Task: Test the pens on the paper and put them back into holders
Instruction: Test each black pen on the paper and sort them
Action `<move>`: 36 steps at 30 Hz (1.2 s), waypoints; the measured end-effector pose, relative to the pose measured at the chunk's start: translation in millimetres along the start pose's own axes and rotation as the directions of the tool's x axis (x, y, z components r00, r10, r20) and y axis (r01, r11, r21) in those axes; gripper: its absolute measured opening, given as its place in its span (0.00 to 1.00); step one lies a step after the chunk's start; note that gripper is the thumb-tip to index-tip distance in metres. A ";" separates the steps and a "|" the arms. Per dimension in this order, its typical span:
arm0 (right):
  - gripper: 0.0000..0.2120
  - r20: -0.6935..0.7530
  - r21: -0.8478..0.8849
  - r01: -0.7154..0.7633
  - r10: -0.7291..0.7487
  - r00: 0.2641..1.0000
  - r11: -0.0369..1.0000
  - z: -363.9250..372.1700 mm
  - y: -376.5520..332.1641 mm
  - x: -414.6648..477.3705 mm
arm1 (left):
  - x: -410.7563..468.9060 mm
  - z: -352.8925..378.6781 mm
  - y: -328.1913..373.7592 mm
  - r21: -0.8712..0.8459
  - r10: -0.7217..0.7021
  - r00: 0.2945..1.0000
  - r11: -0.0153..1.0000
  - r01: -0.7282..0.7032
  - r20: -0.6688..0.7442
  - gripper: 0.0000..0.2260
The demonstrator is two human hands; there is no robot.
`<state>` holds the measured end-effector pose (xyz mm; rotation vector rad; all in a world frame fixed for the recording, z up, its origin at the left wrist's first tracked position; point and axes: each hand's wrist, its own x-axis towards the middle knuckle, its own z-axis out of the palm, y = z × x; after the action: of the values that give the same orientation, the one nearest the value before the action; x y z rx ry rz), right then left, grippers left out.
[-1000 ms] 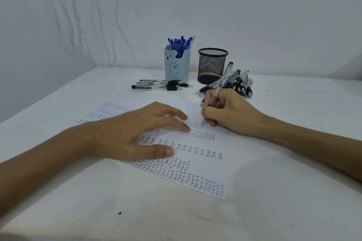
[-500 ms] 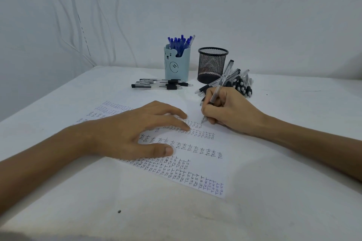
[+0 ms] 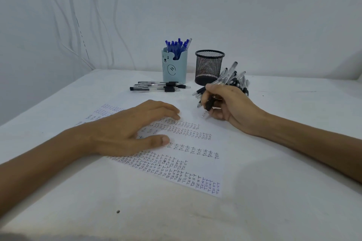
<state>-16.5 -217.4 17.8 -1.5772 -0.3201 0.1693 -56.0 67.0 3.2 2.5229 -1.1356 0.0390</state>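
A white paper (image 3: 195, 162) covered with rows of the word "test" lies on the table. My left hand (image 3: 129, 133) rests flat on it, fingers spread. My right hand (image 3: 229, 103) grips a clear pen with a black grip (image 3: 210, 103); its tip hovers just beyond the paper's far edge. A light blue bear holder (image 3: 174, 70) full of blue pens stands at the back. Beside it is a black mesh holder (image 3: 209, 68). A pile of black pens (image 3: 237, 82) lies right of the mesh holder, partly hidden by my right hand.
Several black-capped pens (image 3: 156, 86) lie in a row in front of the blue holder. The white table (image 3: 274, 211) meets a white wall behind the holders. A small dark speck (image 3: 118, 211) sits near the front edge.
My right hand has lifted the pen off the paper and drawn back to the right, toward the pen pile. The left hand stays flat on the paper.
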 end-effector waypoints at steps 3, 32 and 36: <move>0.08 0.030 -0.049 0.067 -0.065 0.997 0.997 -3.1 2.9 -0.2 | -2.5 -3.4 -2.6 0.008 -0.064 0.998 0.998 0.065 -0.021 0.24; 0.18 -0.178 -0.924 -0.026 -0.372 0.911 0.381 -19.7 -7.1 43.9 | 0.4 0.2 -20.1 0.026 -0.041 0.999 0.999 0.042 -0.034 0.25; 0.17 -0.228 -0.929 -0.097 -0.347 0.910 0.357 -22.1 -11.0 52.8 | 0.9 0.1 -20.4 0.030 -0.040 0.999 0.999 0.041 -0.031 0.25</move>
<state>39.2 -222.2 34.3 -2.6851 -0.2133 -0.5987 -40.6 78.6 -3.4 2.5624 -1.0800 0.0847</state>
